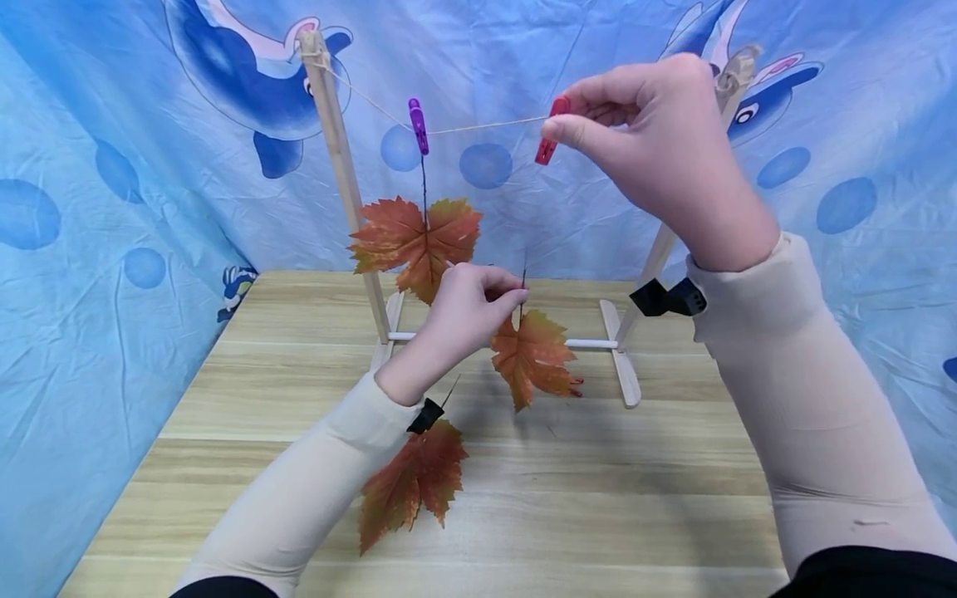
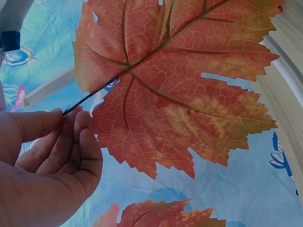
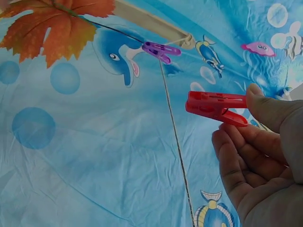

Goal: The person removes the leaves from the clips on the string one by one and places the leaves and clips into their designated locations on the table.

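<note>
My left hand (image 1: pixel 471 309) pinches the thin dark stem of an orange-red artificial maple leaf (image 1: pixel 532 355) between thumb and fingertips; the leaf (image 2: pixel 184 90) fills much of the left wrist view. Higher up, my right hand (image 1: pixel 661 137) holds a red clothespin (image 3: pixel 208 104) by its handles, thumb on one and fingers at the other. In the head view the clothespin overlaps the string (image 1: pixel 486 127); in the right wrist view it appears beside the string. A purple clothespin (image 1: pixel 418 126) on the string grips the stem of another maple leaf (image 1: pixel 414 241), which hangs down.
Two wooden posts, left (image 1: pixel 334 141) and right (image 1: pixel 658 249), carry the string, with a white rod (image 1: pixel 591 343) joining their feet. A third maple leaf (image 1: pixel 429 473) lies on the wooden table (image 1: pixel 598 515), near the left forearm. A blue printed cloth (image 1: pixel 90 100) hangs behind.
</note>
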### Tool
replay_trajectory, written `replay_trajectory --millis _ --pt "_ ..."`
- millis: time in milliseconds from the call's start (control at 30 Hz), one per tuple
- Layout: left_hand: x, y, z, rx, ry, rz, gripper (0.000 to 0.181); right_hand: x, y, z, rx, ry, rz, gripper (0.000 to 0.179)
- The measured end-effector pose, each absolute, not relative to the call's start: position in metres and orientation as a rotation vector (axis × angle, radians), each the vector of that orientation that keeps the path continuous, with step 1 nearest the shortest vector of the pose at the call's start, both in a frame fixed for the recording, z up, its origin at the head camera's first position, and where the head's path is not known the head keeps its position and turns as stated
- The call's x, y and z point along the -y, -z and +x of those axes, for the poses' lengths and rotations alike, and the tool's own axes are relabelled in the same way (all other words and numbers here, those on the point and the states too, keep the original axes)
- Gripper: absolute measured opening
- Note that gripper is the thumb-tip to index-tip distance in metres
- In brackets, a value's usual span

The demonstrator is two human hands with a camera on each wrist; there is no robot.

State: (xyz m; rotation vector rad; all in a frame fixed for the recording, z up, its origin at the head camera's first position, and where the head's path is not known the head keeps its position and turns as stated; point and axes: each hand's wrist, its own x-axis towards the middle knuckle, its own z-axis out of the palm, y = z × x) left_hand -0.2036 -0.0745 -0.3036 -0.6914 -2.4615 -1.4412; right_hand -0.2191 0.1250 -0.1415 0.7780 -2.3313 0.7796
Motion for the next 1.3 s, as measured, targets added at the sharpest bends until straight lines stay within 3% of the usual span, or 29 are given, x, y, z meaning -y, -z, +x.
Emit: replay_trajectory --millis 667,1300 --pt "0.091 0.296 -0.186 2.514 1.395 -0.704 0.007 -0.143 0.193 -0.209 2.369 -1.073 0.861 0.020" --pt "0.103 0.301 -0.172 2.579 1.381 -0.641 0.006 -0.160 0.243 -0.194 2.432 -1.039 0.846 0.016"
